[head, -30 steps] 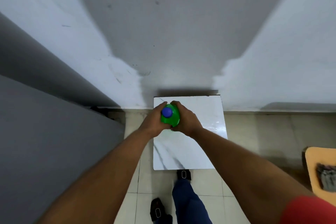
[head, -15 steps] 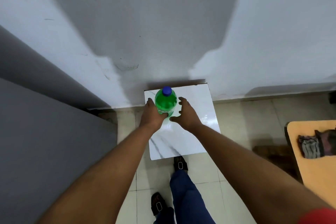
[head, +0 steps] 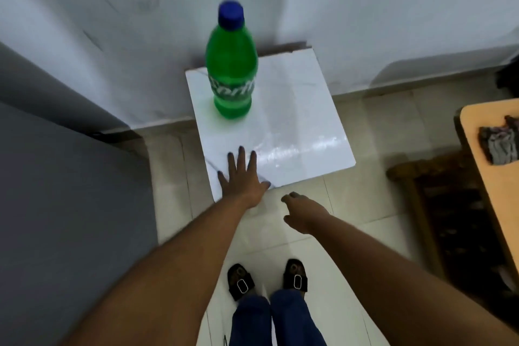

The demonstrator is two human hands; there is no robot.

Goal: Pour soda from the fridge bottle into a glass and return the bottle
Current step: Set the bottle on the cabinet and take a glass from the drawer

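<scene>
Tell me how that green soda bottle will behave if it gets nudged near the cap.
The green soda bottle is tall on a narrow base, so it would probably tip. The white tabletop looks glossy, so a low push might slide it instead. Round-bodied, it would likely roll once down.

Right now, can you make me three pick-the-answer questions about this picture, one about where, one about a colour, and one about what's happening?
1. Where does the green bottle stand?
A. On the floor
B. On the white table
C. On the wooden table

2. What colour is the bottle's cap?
A. Blue
B. Red
C. Yellow

3. What are the hands doing?
A. Both gripping the bottle
B. One is pouring
C. Neither is touching the bottle

Answers:
1. B: its base sits on the white top.
2. A: the cap is blue.
3. C: the left hand lies flat at the table's near edge and the right hand hangs empty.
</scene>
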